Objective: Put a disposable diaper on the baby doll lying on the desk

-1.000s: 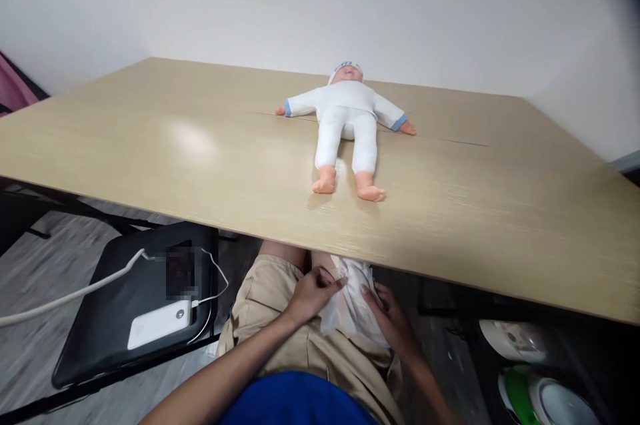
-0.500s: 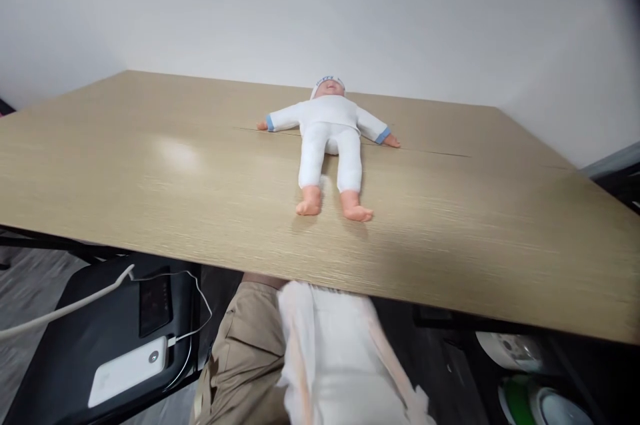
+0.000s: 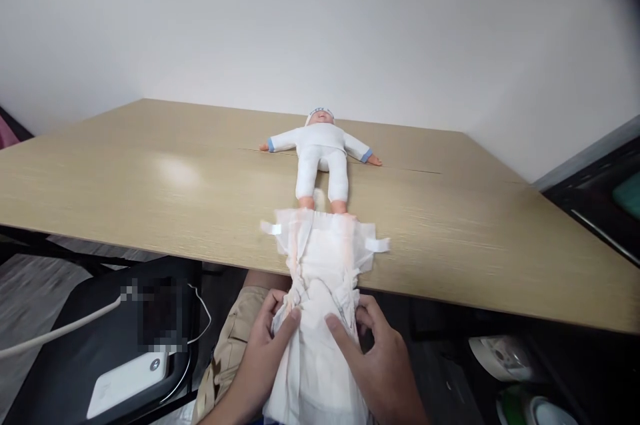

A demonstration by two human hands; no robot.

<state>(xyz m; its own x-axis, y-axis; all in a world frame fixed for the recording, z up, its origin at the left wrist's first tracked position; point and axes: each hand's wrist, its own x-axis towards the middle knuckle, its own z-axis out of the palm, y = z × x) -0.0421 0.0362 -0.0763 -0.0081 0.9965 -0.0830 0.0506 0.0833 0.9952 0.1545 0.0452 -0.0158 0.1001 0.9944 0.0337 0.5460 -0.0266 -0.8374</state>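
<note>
A white diaper (image 3: 327, 258) is spread open, its far end with two side tabs over the table's near edge and its near end hanging above my lap. My left hand (image 3: 270, 345) grips its left side, thumb on top and fingers curled beneath. On the opposite side my right hand (image 3: 383, 351) holds the diaper's edge the same way. Beyond it a baby doll (image 3: 323, 155) in a white outfit with blue cuffs lies on its back, arms spread, legs toward me. The diaper's far edge hides the doll's feet.
The wooden table (image 3: 165, 211) reaches back to a pale wall (image 3: 280, 38). At lower left a black chair (image 3: 65, 338) bears a white power bank (image 3: 127, 381) with a cable. Round containers (image 3: 530, 405) stand under the table at right.
The diaper has risen from my lap and its far end now lies over the table edge by the doll's feet. Both my hands have come into view, holding its sides. The view has tilted up.
</note>
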